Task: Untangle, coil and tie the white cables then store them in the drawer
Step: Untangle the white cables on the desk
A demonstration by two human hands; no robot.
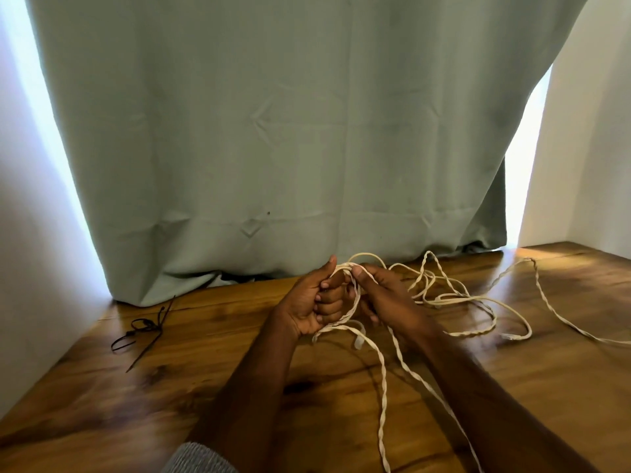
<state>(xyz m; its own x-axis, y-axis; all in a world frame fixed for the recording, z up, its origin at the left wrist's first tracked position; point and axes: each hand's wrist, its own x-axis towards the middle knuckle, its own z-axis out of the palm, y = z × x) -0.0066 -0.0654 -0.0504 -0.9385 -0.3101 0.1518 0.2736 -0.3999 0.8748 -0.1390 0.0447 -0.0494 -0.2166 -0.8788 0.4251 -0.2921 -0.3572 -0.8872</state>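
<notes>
A long white twisted cable (454, 297) lies in loose tangled loops on the wooden table (546, 387), right of centre. My left hand (312, 302) grips several turns of it wound as a small coil, fingers curled round the strands. My right hand (382, 295) pinches the cable at the top of that coil, thumb beside my left thumb. Two strands trail from the hands toward the bottom edge of the view. One strand runs far right across the table. No drawer is in view.
Black cable ties (141, 331) lie in a small heap on the table at the left. A grey-green curtain (290, 131) hangs behind the table, its hem resting on the back edge. White walls close in on both sides.
</notes>
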